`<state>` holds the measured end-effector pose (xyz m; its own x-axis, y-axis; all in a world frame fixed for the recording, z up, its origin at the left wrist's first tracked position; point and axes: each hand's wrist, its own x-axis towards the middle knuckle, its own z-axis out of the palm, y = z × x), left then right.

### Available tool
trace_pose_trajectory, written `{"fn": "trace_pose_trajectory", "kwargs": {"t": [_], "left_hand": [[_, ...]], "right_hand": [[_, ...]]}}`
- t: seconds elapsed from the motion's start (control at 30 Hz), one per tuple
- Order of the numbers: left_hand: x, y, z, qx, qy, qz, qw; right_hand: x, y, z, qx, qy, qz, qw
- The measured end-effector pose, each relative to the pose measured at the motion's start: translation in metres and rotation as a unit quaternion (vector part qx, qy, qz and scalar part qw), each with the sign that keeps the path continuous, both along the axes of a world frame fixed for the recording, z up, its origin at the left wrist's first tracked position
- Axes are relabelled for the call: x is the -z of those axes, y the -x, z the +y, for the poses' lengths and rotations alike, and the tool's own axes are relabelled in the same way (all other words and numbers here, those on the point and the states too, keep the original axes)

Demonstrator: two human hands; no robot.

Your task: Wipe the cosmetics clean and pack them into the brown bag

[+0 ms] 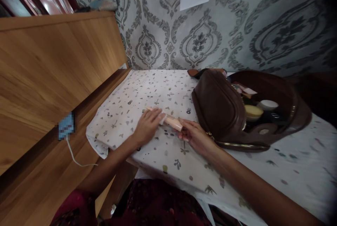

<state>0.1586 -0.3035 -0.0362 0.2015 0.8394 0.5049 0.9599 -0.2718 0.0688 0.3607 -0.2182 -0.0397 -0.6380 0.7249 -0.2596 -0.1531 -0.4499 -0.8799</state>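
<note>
A slim peach-coloured tube (173,123), like a cosmetic tube, lies slantwise just above the cloth-covered table. My right hand (195,135) grips its near right end between thumb and fingers. My left hand (148,126) is closed over its far left part, with a pale peach tip showing past the fingers. Something small and white (162,118) shows at the left fingertips; I cannot make out whether it is a cloth or part of the tube. Right of my hands stands an unzipped brown leather bag (216,103), close to my right hand.
Inside the bag are a yellow-lidded item (253,112), a white round lid (268,105) and dark items. A patterned white cloth (147,85) covers the table. A wooden panel (60,57) stands left, with a corded blue device (66,126) beside it. A papered wall (168,26) closes the back.
</note>
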Motion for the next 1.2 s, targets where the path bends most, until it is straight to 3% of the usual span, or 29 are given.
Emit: {"fn": "trace_pose_trajectory", "kwargs": {"t": [0.1, 0.17, 0.3, 0.4, 0.5, 0.6, 0.73, 0.8, 1.07, 1.2], "left_hand": [[-0.008, 0.025, 0.007, -0.069, -0.009, -0.125, 0.99], [-0.01, 0.035, 0.013, -0.105, -0.034, -0.235, 0.966], [-0.008, 0.026, 0.023, -0.157, -0.086, -0.466, 0.867], [-0.006, 0.002, 0.028, -0.131, -0.068, -0.607, 0.781], [-0.007, -0.022, 0.027, -0.067, -0.039, -0.661, 0.746], [-0.012, -0.04, 0.018, -0.022, -0.015, -0.653, 0.757], [-0.023, -0.048, 0.003, -0.011, 0.002, -0.563, 0.827], [-0.03, -0.05, -0.002, 0.001, 0.015, -0.532, 0.847], [-0.065, -0.046, 0.009, -0.002, -0.039, -0.508, 0.86], [-0.071, -0.036, 0.021, -0.039, -0.064, -0.532, 0.843]], "right_hand": [[-0.002, 0.0, 0.0, -0.022, 0.015, 0.018, 0.999], [-0.002, 0.0, -0.001, -0.031, 0.022, 0.024, 0.999], [0.003, 0.001, -0.005, -0.059, 0.012, 0.038, 0.997], [0.005, 0.001, -0.009, -0.083, -0.04, 0.03, 0.995], [0.004, 0.001, -0.012, -0.1, -0.093, 0.021, 0.99], [0.002, 0.001, -0.014, -0.106, -0.125, 0.017, 0.986], [0.002, 0.003, -0.015, -0.123, -0.166, 0.012, 0.978], [0.004, 0.004, -0.016, -0.129, -0.191, 0.011, 0.973], [0.009, 0.002, -0.017, -0.108, -0.327, -0.023, 0.938], [0.006, 0.001, -0.017, -0.086, -0.361, -0.045, 0.927]]}}
